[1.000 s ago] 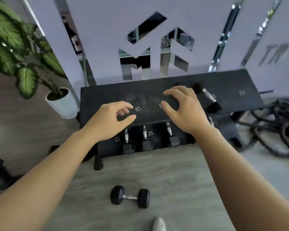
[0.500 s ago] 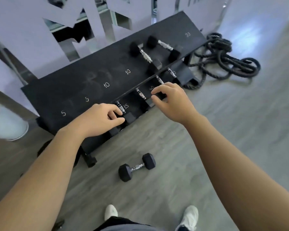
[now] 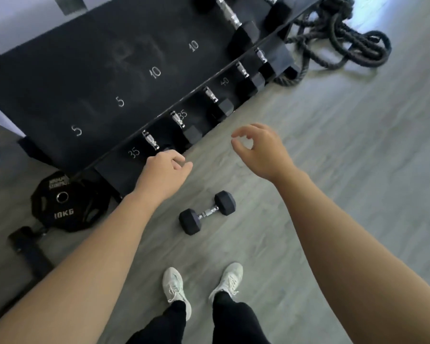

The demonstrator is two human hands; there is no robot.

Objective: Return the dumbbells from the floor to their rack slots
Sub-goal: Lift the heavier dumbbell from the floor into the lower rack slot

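**Hands hovering empty over floor dumbbell**

Left hand (image 3: 163, 171) is hanging loosely curled and empty by the lower shelf edge; right hand (image 3: 260, 150) is hanging with fingers loosely spread, holding nothing.

Rack (image 3: 60, 78): black, top shelf showing chalked "5", "5", "10", "10"; lower shelf showing "35", "35", "40" beside racked dumbbells.

Battle rope (image 3: 345, 43): lying coiled beside the rack's far end.

Weight plate (image 3: 67, 202): reading "10KG", leaning at the rack's foot.

Dumbbell (image 3: 207, 212): black hex heads, chrome handle, lying on the grey floor (image 3: 345, 157) between and below both hands, untouched, just ahead of white shoes (image 3: 175, 288).
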